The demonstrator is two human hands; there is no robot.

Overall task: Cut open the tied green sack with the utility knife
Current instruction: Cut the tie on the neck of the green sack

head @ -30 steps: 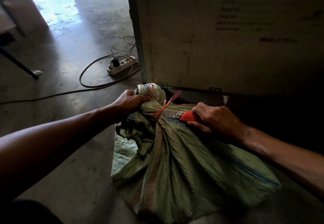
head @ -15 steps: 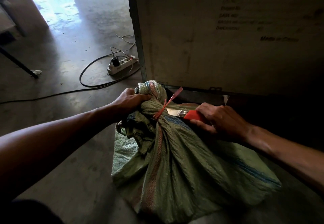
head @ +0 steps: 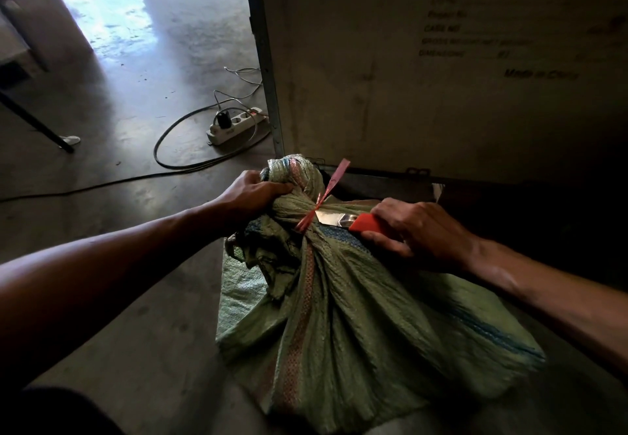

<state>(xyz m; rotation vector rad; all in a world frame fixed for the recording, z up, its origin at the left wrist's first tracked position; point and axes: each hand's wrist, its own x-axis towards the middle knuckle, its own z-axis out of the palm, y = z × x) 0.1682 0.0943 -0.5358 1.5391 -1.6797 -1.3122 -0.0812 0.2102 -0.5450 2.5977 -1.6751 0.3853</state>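
A woven green sack [head: 346, 325] lies on the concrete floor, its neck bunched and bound with a red plastic tie [head: 323, 196]. My left hand [head: 251, 195] grips the bunched top of the sack just left of the tie. My right hand [head: 421, 230] holds a utility knife [head: 353, 221] with a red handle. Its metal blade points left and its tip touches the neck at the red tie.
A large pale crate [head: 424, 70] with printed text stands right behind the sack. A white power strip [head: 234, 126] with black cables lies on the floor to the left. A dark slanted leg [head: 37, 125] stands at the far left.
The sack's neck has been lifted slightly and the knife with my right hand has drawn a little to the right, the blade still at the red tie.
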